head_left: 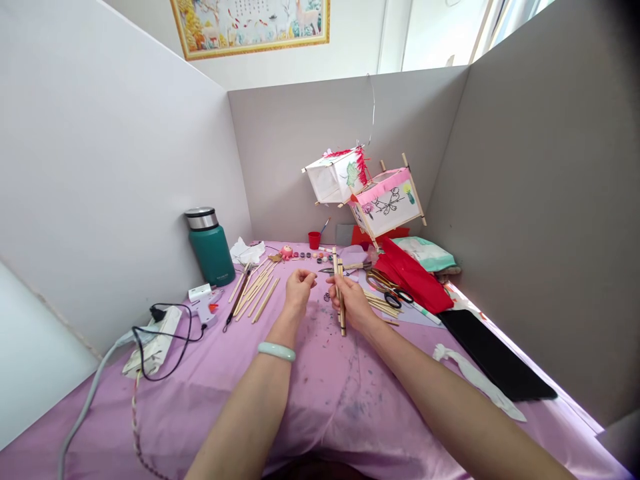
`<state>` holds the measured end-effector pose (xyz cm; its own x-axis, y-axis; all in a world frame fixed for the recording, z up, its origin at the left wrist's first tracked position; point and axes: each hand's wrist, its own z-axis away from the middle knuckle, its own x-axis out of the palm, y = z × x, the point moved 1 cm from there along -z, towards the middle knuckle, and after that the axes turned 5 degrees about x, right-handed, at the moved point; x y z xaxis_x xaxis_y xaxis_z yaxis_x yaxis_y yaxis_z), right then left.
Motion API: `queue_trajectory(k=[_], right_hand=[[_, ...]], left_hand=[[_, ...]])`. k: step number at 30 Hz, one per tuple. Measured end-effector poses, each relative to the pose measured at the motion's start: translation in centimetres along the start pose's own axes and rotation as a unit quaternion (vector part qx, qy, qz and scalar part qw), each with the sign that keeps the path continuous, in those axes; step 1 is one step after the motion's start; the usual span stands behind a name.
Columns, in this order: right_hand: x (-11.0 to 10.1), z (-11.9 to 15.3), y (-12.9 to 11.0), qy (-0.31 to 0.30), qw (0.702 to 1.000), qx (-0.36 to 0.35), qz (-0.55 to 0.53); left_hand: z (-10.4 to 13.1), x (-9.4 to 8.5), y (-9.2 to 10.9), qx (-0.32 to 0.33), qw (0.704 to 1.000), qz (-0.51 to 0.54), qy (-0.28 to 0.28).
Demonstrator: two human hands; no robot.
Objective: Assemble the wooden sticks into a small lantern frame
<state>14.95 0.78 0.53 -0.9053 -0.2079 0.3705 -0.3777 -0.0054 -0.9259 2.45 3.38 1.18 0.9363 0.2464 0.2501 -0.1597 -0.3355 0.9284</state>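
Red cup [314,240] – brush inside; right hand [353,299] grips sticks [340,293].

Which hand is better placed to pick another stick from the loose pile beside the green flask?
Left, probably. The left hand looks free and lies nearer the stick pile; the right hand already grips upright sticks.

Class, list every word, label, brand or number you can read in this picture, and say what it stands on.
Nothing can be quoted.
Framed picture on the wall: rows of small characters along its top, too small to read.
Green flask: a faint pale mark low on its body, too blurred to read.
Paper lanterns: drawings only, no writing.
Wooden sticks in the right hand: no markings.
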Motion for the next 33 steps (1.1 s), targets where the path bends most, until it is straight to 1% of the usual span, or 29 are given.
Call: queue_trajectory(k=[2, 4, 6, 8, 10, 14, 15, 18, 19, 20, 21, 24, 26, 28, 29, 30, 31, 33], right_hand=[[0.1, 0.1, -0.5, -0.011, 0.998, -0.053, -0.033], [0.2, 0.2, -0.9, -0.015, 0.995, -0.095, -0.031], [0.5, 0.4, -0.8, -0.02, 0.993, -0.117, -0.002], [0.8, 0.4, -0.3, -0.025, 0.992, -0.123, 0.027], [1.0, 0.4, 0.6, -0.03, 0.992, -0.107, 0.055], [1.1, 0.1, 2.2, -0.047, 0.991, -0.035, 0.119], [1.1, 0.0, 2.2, -0.042, 0.991, -0.037, 0.121], [0.9, 0.0, 1.9, -0.009, 0.99, -0.099, 0.1], [0.9, 0.0, 1.8, -0.009, 0.989, -0.109, 0.098], [1.0, 0.0, 1.9, -0.019, 0.99, -0.1, 0.1], [1.0, 0.0, 2.0, -0.034, 0.991, -0.075, 0.103], [1.2, -0.1, 2.8, -0.073, 0.993, 0.019, 0.091], [1.3, -0.1, 3.3, -0.078, 0.993, 0.039, 0.076], [1.3, -0.1, 3.4, -0.092, 0.992, 0.045, 0.077], [1.2, -0.1, 3.4, -0.098, 0.99, 0.048, 0.085], [1.2, -0.1, 3.3, -0.099, 0.988, 0.05, 0.104], [1.1, 0.0, 3.1, -0.092, 0.985, 0.041, 0.137], [0.9, 0.0, 2.6, -0.058, 0.971, -0.015, 0.234]], left_hand=[[-0.1, -0.2, 0.0, -0.011, 1.0, -0.011, 0.01], [0.0, -0.2, -0.2, -0.002, 1.0, -0.026, -0.003], [0.1, -0.2, -0.4, 0.023, 0.998, -0.051, -0.019], [0.0, -0.3, -0.6, 0.049, 0.995, -0.085, -0.023], [-0.1, -0.5, -0.8, 0.058, 0.992, -0.107, -0.02], [-0.6, -1.0, -0.7, 0.047, 0.994, -0.1, -0.015], [-0.6, -1.0, -0.6, 0.05, 0.994, -0.095, -0.015], [-0.5, -0.8, -0.2, 0.054, 0.995, -0.081, -0.027], [-0.4, -0.7, 0.0, 0.05, 0.995, -0.077, -0.03], [-0.3, -0.6, 0.2, 0.044, 0.996, -0.07, -0.033], [-0.2, -0.5, 0.4, 0.04, 0.997, -0.058, -0.039], [0.4, 0.0, 0.9, 0.023, 0.996, 0.018, -0.088], [0.9, 0.2, 1.0, -0.01, 0.99, 0.045, -0.134], [1.2, 0.4, 0.9, -0.062, 0.982, 0.025, -0.175], [1.2, 0.4, 0.8, -0.083, 0.979, 0.011, -0.185], [1.1, 0.3, 0.6, -0.094, 0.978, -0.003, -0.185], [0.9, 0.2, 0.5, -0.093, 0.981, -0.029, -0.17], [0.2, -0.4, 0.2, -0.065, 0.985, -0.115, -0.106]])
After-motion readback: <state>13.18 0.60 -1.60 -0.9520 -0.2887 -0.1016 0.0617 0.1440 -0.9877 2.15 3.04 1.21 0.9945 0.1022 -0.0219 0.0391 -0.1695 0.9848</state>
